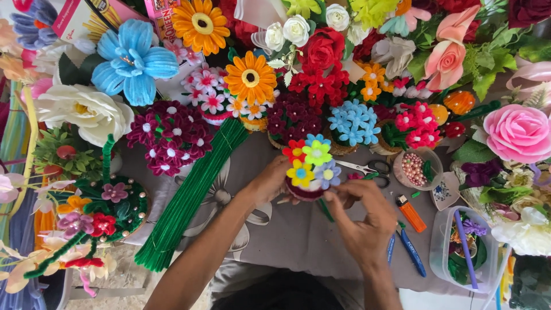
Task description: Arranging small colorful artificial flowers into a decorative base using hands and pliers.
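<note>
- The small bouquet [310, 166] was a cluster of fuzzy pipe-cleaner flowers, red, green, yellow and pale blue, each with a bright centre, set in a dark red base with a green stem below.
- It was held above the grey tabletop [298, 229], in the middle of the view, between both hands.
- The left hand [270, 182] reached in from the lower left, its grip closed around the bouquet's base from the left side.
- The right hand [363, 221] came from below, fingers curled and pinched on the bouquet's lower right edge.
- A round clear cup [417, 168] to the right held pinkish beads.
- A clear plastic tub [462, 248] at the lower right held green and purple pipe cleaners.
- A long bundle of green pipe cleaners [189, 198] lay just left of the left forearm.
</note>
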